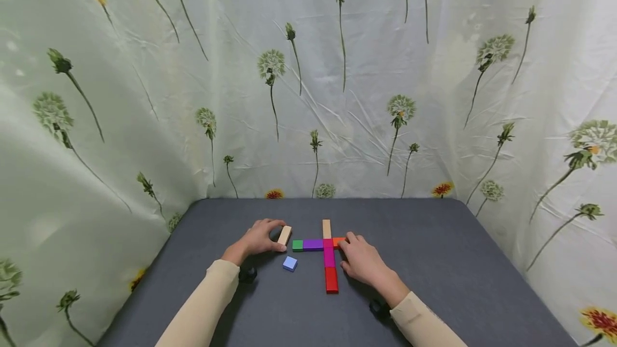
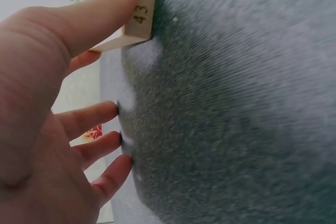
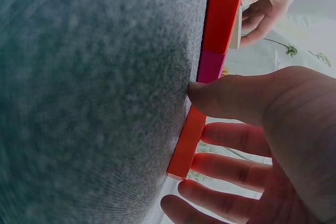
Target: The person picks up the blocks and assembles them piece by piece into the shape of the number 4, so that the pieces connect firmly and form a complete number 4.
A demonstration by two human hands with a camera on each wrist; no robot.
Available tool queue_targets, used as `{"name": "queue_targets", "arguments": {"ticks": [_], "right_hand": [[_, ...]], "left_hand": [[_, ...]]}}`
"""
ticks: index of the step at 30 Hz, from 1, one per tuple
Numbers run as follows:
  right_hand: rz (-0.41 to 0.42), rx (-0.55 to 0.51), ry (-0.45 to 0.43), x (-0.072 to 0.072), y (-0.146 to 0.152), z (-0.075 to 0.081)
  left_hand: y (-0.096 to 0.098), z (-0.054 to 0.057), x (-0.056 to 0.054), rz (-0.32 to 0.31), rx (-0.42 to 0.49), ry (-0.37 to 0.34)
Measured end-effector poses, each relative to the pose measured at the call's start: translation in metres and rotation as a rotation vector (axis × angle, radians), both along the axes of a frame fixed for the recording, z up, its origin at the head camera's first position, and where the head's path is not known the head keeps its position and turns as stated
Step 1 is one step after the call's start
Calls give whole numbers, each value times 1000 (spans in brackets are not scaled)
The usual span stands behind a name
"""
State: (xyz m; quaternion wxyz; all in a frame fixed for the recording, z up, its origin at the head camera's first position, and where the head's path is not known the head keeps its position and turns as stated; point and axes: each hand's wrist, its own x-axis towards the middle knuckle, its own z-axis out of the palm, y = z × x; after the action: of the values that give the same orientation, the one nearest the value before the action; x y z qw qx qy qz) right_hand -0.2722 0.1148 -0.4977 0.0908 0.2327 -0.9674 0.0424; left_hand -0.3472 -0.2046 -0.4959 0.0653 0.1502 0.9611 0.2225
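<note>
My left hand [image 1: 257,237] pinches a plain wooden block [image 1: 285,235] lengthwise, thumb at the near end and index finger at the far one. The number 43 is printed on that block's end in the left wrist view. With its fingers at an orange block [image 1: 338,242], my right hand [image 1: 363,258] has its thumb apart on the near side. The orange block belongs to a cross of blocks lying flat: green [image 1: 298,246], purple [image 1: 313,244], magenta [image 1: 329,256], red [image 1: 331,280] and another plain wooden block [image 1: 326,228] at the top.
A small light-blue block [image 1: 290,264] lies alone, left of the red one and nearer me than the green one. All stand on a dark grey table [image 1: 409,218]. Behind and beside it hangs a white curtain [image 1: 231,95] printed with dandelions.
</note>
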Motion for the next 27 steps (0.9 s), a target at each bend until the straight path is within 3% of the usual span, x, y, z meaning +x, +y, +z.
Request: {"name": "queue_targets", "arguments": {"ticks": [5,10,18,27], "right_hand": [[-1,9,-10,1,1,0],[-7,8,-17,1,1,0],[-6,10,-10,2,0,0],[-6,1,-16,2,0,-1]], "left_hand": [[4,-2,6,16,10,55],[7,-4,8,-16,53,87],[7,-8,9,-54,261,7],[1,-6,9,-67,370,-32]]}}
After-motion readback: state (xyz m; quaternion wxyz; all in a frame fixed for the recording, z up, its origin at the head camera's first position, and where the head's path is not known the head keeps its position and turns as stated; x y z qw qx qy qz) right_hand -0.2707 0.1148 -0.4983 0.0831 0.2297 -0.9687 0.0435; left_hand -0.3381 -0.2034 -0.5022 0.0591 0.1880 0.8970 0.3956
